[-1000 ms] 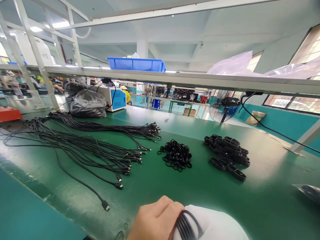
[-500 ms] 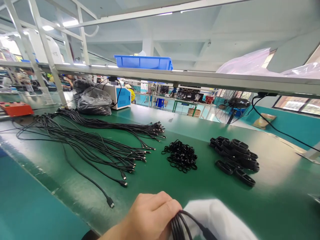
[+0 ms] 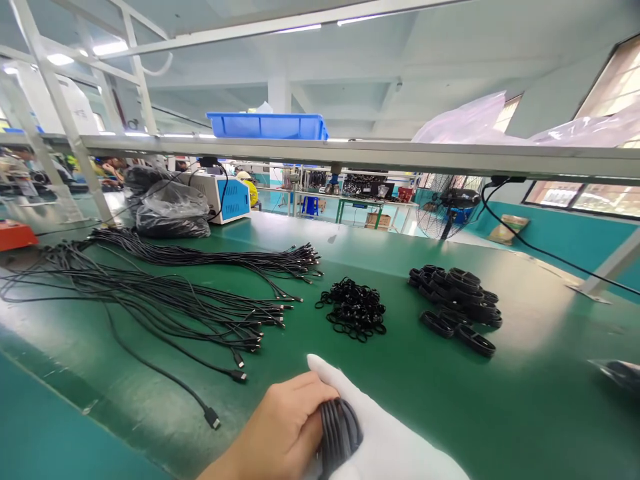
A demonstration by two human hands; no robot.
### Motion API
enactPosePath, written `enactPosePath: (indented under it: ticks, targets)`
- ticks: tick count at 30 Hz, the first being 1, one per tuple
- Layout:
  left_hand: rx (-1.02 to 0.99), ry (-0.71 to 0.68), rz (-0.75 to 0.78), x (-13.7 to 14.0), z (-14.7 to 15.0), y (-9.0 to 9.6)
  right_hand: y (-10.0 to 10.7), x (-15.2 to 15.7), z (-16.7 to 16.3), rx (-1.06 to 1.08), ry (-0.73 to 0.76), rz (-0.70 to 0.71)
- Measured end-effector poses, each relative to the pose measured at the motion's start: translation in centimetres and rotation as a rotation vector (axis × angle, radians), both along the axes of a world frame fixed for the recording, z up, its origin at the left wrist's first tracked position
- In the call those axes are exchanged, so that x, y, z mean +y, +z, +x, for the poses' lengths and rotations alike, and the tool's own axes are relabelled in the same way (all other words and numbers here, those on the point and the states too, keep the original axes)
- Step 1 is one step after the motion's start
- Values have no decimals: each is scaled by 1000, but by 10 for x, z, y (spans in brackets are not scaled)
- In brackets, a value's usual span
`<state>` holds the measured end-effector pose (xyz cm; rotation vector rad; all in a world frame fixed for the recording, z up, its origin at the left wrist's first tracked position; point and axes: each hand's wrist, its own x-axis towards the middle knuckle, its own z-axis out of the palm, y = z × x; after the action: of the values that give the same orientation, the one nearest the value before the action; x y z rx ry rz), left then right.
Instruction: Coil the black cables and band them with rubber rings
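Note:
At the bottom centre, a black USB cable (image 3: 341,427) is wound into a compact coil of several parallel loops. My bare left hand (image 3: 295,417) is closed around the coil's left side. My right hand (image 3: 385,427), in a white glove, wraps its right side, one finger stretched out past the left hand's knuckles; its other fingers are partly hidden. Beyond the hands lies a heap of small black rings (image 3: 353,308). To the left, loose black cables (image 3: 185,300) spread out with their plugs towards the middle.
Coiled black cables (image 3: 457,300) are piled at the right. Behind the loose cables stand a bagged black bundle (image 3: 173,210) and a blue-and-white machine (image 3: 225,197). A shelf (image 3: 370,153) crosses above the green table (image 3: 400,387), carrying a blue bin (image 3: 270,127). An orange box (image 3: 15,235) sits far left.
The free cable end with its plug, which stuck out to the right, no longer shows. My gloved right hand has moved left and closed in on the coil. The view has shifted slightly right.

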<state>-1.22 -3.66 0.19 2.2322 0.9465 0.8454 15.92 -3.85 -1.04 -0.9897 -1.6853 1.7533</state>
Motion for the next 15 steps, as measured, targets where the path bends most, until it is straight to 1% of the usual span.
enactPosePath:
  ticks: [3,5,7,9,10,13,15]
  targets:
    - [14,56,-3,2,2,-5,-1,2,-9,96,-77,-110]
    - [32,119,-48,2,4,-6,1,3,-14,149,-59,-169]
    - [19,170,-169,2,5,-5,4,4,-15,190,10,-254]
    - [-44,186,-319,2,6,-2,4,5,-15,216,62,-334]
    - [-86,189,-389,2,6,0,4,5,-15,223,70,-353]
    - [-189,233,-566,1,9,3,1,5,-15,238,31,-334]
    - [-210,283,-624,1,11,2,-2,5,-17,237,10,-316]
